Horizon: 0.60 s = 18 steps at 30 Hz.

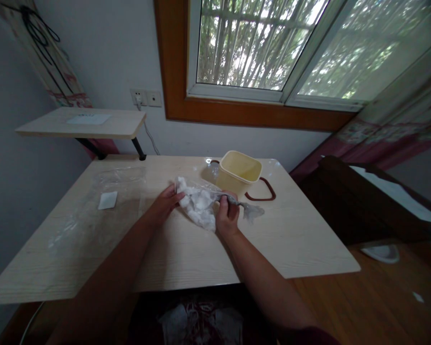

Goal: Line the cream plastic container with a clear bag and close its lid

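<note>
A clear plastic bag (200,203) full of white, cotton-like balls is held between my two hands above the table. My left hand (164,205) grips the bag's left end, thumb on top and fingers behind. The bag's neck is gathered and twisted, and my right hand (227,215) is closed around it. Past my right hand the loose end of the bag fans out to the right. Just behind the bag stands a pale yellow plastic bin (237,171), its mouth facing up. The bin's inside bottom is hidden from this angle.
A large clear plastic sheet or bag (82,230) lies flat on the table's left, with a small white square (107,200) on it. A brown handle-like loop (267,191) rests beside the bin. A raised shelf (53,122) stands at the back left of the wooden table (294,239).
</note>
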### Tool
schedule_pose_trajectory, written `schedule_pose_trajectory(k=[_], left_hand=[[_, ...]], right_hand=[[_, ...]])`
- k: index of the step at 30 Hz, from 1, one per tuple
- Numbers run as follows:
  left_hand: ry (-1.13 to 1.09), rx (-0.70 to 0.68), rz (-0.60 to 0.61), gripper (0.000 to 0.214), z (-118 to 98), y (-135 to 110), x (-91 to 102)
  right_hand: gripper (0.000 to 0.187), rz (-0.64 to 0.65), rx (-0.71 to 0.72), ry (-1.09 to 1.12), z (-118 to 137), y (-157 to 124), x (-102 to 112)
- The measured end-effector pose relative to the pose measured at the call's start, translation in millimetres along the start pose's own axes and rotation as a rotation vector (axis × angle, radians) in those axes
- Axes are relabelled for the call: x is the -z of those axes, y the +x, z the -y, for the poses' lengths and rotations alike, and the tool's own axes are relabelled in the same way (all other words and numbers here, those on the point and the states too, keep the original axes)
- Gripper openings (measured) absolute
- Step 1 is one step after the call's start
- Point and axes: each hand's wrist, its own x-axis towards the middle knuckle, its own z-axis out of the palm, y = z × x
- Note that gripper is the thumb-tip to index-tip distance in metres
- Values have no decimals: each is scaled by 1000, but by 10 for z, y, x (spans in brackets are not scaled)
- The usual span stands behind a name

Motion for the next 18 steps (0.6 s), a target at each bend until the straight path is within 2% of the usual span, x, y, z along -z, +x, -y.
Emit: schedule_pose_trajectory(k=[7, 13, 18], left_hand=[[-16, -30, -92, 45, -27, 21, 29], [-43, -56, -105, 47, -76, 15, -2], [-99, -72, -147, 49, -40, 43, 32]], right_hand=[[25, -28, -101, 55, 73, 84, 32], [29, -7, -181, 146, 218, 194, 83], [30, -124, -203, 224, 341, 362, 116]])
